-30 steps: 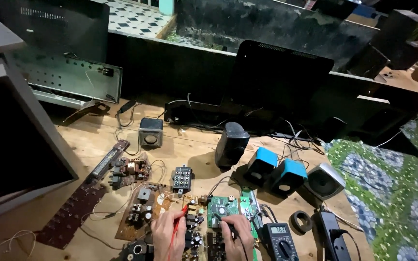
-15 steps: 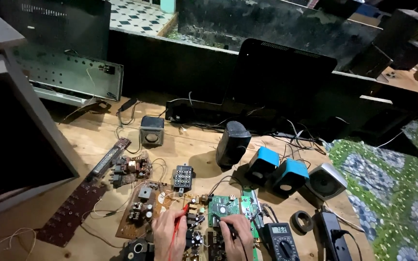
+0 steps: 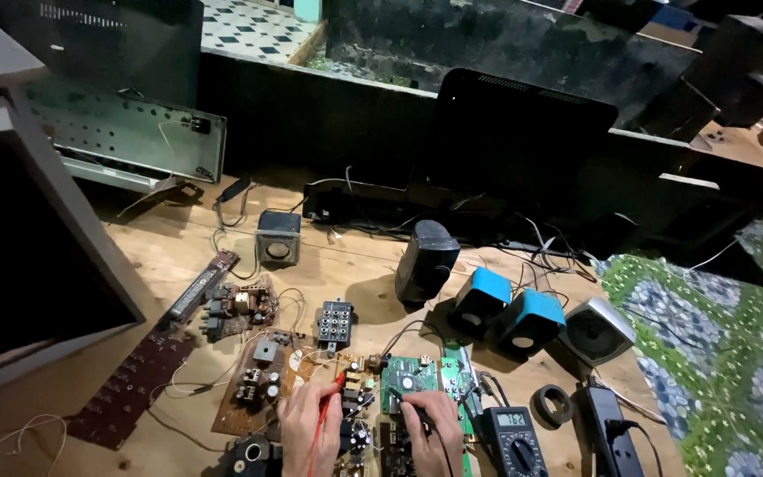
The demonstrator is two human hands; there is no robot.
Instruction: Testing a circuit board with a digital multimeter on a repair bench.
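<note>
My left hand (image 3: 304,422) pinches the red probe (image 3: 327,402); right hand (image 3: 427,426) pinches the black probe (image 3: 396,399) on the green board (image 3: 410,375), near edge.

Relative to the green circuit board (image 3: 410,378): multimeter (image 3: 516,439) just right, brown board (image 3: 262,380) left, jack block (image 3: 335,321) behind-left, three small speakers (image 3: 532,320) behind-right.

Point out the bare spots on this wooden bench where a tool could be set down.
Bare wood lies between the grey cabinet and the small grey speaker. Another patch sits between the jack block and the black speaker. It is crowded around the left hand, right hand, circuit boards and multimeter.
</note>
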